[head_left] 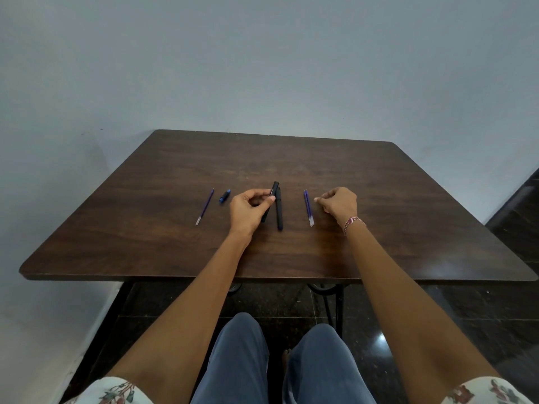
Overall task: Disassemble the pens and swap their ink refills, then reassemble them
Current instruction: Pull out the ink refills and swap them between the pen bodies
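My left hand (249, 211) grips a black pen barrel (273, 190), tilted with its far end up and to the right. A second black pen (279, 209) lies on the wooden table (379, 205) just right of it. Two blue ink refills (308, 207) lie side by side further right. My right hand (338, 203) rests on the table beside them with fingers curled, holding nothing. One more blue refill (205, 206) lies at the left, with a small blue pen cap (225, 196) next to it.
The table stands against a pale wall. Its near edge runs above my knees, and dark tiled floor shows below and at the right.
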